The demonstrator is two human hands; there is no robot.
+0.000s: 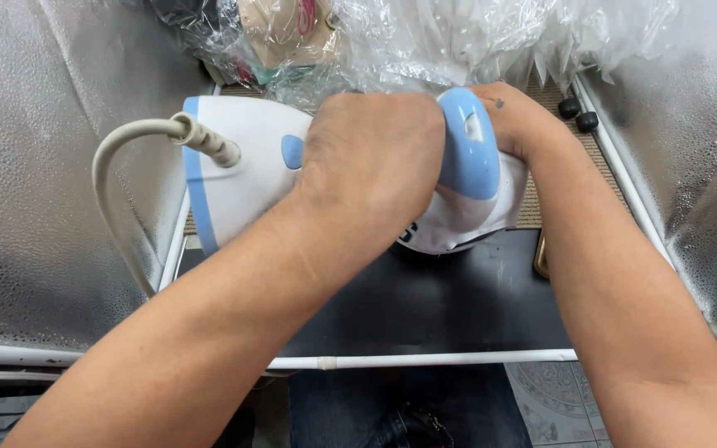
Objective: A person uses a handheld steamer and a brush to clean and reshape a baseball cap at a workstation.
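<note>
White and blue steam iron (242,170) rests on a dark board (425,303), its sole hidden. Left hand (375,158) is clamped over the handle; right hand (512,120) grips the front, fingers apparently tucked behind. Beyond the grip, crumpled plastic bags (458,37) hold indistinct goods.

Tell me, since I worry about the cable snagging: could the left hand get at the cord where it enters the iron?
Probably yes. The left hand grips the iron beside the cord, and nothing lies between them, though it would have to let go first.
</note>
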